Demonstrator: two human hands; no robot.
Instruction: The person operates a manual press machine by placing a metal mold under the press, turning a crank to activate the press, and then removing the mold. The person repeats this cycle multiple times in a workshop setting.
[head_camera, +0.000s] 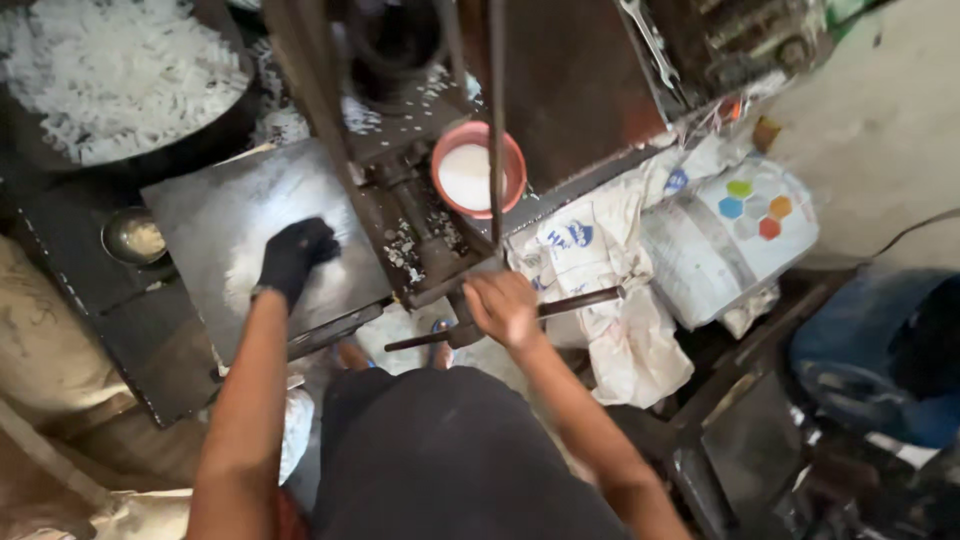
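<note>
Working at a hand-operated press, the person stands over a dark machine seen from above. At far left a large black pan (120, 150) holds a heap of small white pieces (110, 70), and a little metal bowl (135, 238) sits just below it. The left hand (295, 255), in a black glove, rests with fingers curled on the flat metal plate (210, 230), near a pale dusty patch. Moving right, the press bed (420, 235) is scattered with white bits, and a red bowl (478, 168) of white powder stands just behind it. The right hand (503, 308), bare, is wrapped around the dark lever bar (570, 302). To do this well, the gloved fingers should probably stay clear of the press bed while the lever swings, and the pull should be even.
</note>
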